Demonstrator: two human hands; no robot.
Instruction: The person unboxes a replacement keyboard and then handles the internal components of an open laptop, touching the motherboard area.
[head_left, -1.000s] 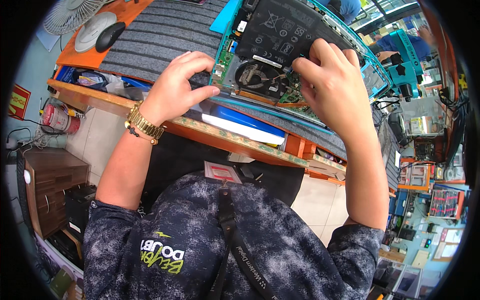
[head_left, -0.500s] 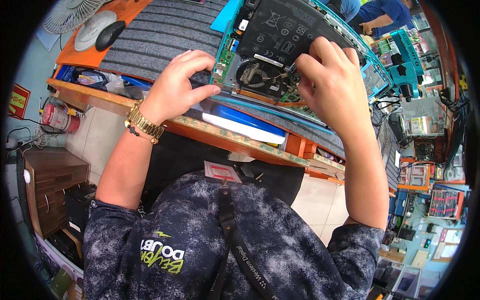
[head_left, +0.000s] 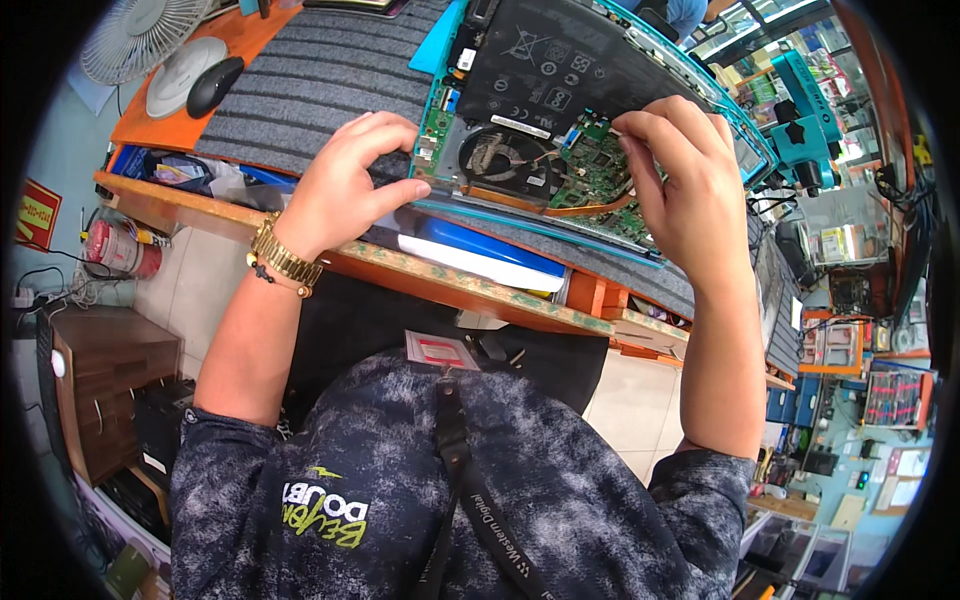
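An opened laptop base (head_left: 476, 202) with a teal rim lies on the bench, its inside facing up. A flat black battery (head_left: 560, 70) fills its far part. Nearer to me are a round cooling fan (head_left: 500, 158), a copper heat pipe (head_left: 545, 207) and a green circuit board (head_left: 600, 160). My left hand (head_left: 350, 180) is open at the laptop's left edge, thumb and fingers apart; whether it touches the rim is unclear. My right hand (head_left: 690, 180) hovers over the board's right part, thumb and index fingertips close together in a pinch. Anything between them is too small to make out.
A grey striped mat (head_left: 310, 90) covers the bench. At the left are a black mouse (head_left: 214, 86) and a white fan (head_left: 145, 40). A teal stand (head_left: 805, 120) rises at the right. Below the bench edge, an open drawer holds blue and white items (head_left: 480, 250).
My right hand has shifted slightly right and uncurled somewhat, uncovering more of the circuit board. The left hand stays almost in place. Another person at the top right has mostly left the view.
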